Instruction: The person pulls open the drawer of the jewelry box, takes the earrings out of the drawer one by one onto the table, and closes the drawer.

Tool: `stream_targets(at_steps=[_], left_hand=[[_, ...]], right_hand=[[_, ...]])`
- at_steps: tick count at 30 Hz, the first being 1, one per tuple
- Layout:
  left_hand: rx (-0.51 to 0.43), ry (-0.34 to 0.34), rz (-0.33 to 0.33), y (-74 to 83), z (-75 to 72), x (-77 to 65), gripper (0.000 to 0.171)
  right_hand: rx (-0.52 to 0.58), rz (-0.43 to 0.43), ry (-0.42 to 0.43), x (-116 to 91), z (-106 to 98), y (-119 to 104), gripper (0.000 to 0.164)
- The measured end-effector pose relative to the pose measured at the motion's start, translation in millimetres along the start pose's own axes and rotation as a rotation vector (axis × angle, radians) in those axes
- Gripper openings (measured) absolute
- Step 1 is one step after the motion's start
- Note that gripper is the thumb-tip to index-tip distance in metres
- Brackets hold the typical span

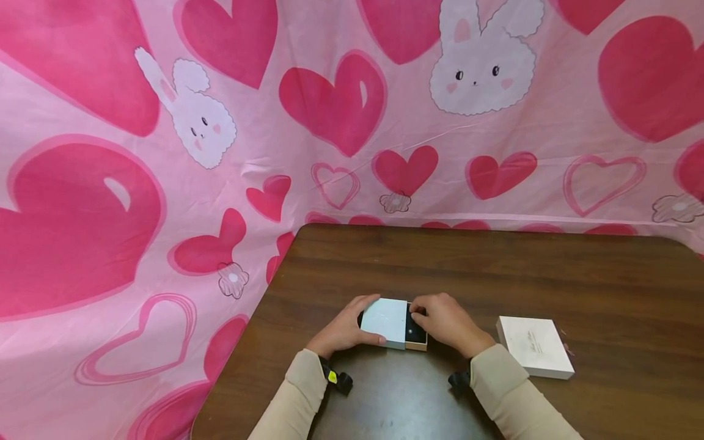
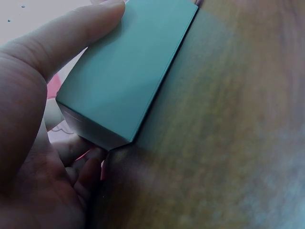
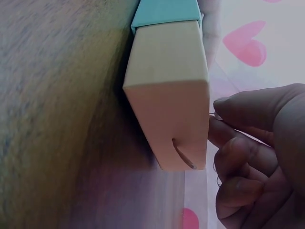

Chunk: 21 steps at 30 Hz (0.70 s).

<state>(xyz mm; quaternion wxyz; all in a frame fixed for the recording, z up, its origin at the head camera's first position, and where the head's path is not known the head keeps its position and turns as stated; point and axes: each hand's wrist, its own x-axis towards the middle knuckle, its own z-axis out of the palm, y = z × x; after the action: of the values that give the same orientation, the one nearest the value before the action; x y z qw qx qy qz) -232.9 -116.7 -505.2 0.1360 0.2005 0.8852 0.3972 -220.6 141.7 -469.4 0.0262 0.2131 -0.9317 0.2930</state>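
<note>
Now, on the worktop (image 1: 621, 281), the left hand's grip (image 1: 348, 327) holds a pale-blue sleeve (image 1: 384, 319), its drawer (image 1: 415, 346) partly out; the right hand's narrow grip (image 1: 447, 321) pinches a fine strand (image 3: 212, 114) beside the drawer. Probable step: handling the strand; next calls for a steady sleeve and gentle guidance.

On the table (image 1: 495, 269) lies a sliding box: its sleeve (image 1: 387, 321) is on the left, and the drawer (image 1: 416, 346) comes partly out toward the right, with a small pull tab (image 3: 183, 155) in its end wall. The left hand (image 1: 352, 325) is around the left part of the sleeve; the right hand (image 1: 447, 319) is at the drawer's end, with a thin strand (image 3: 212, 114) between thumb and finger. Farther right lies a flat box (image 1: 535, 345). Behind the table and along its left side hangs a fabric backdrop (image 1: 407, 131).
</note>
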Motion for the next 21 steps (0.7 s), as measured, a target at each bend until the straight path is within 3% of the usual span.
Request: stream_targets(at_steps=[14, 21], left_hand=[[0.0, 0.005, -0.008, 0.0, -0.7, 0.1, 0.097], [0.005, 0.006, -0.017, -0.5, -0.4, -0.1, 0.098]], right_hand=[[0.007, -0.026, 0.017, 0.1, -2.5, 5.4, 0.01], [0.014, 0.003, 0.001, -0.9, -4.4, 7.3, 0.01]])
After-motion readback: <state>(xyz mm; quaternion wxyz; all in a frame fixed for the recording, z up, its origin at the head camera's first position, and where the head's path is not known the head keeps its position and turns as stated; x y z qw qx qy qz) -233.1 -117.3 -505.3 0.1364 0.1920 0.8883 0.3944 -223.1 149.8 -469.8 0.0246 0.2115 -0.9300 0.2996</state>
